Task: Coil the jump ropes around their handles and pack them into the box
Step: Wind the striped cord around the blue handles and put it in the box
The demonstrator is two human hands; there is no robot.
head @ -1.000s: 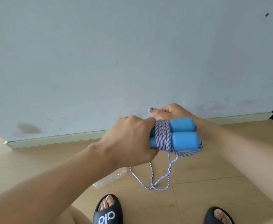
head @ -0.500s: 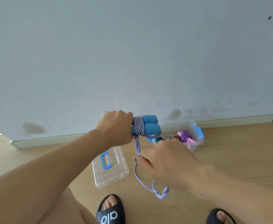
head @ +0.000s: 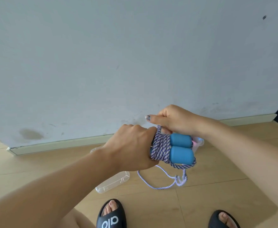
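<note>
Jump rope (head: 161, 148), purple and white, is coiled around 2 blue handles (head: 181, 148) stacked one above the other, long axes running left to right, rounded ends pointing right, held in the air above the floor. The left hand (head: 131, 148) grips the handles' left ends. The right hand (head: 171, 120) pinches the rope just above the coil. Loose rope hangs below. A clear box (head: 199, 143) shows behind the handles.

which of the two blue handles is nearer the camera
The lower blue handle: it lies in front of and below the upper blue handle, which sits right beneath the right hand.
</note>
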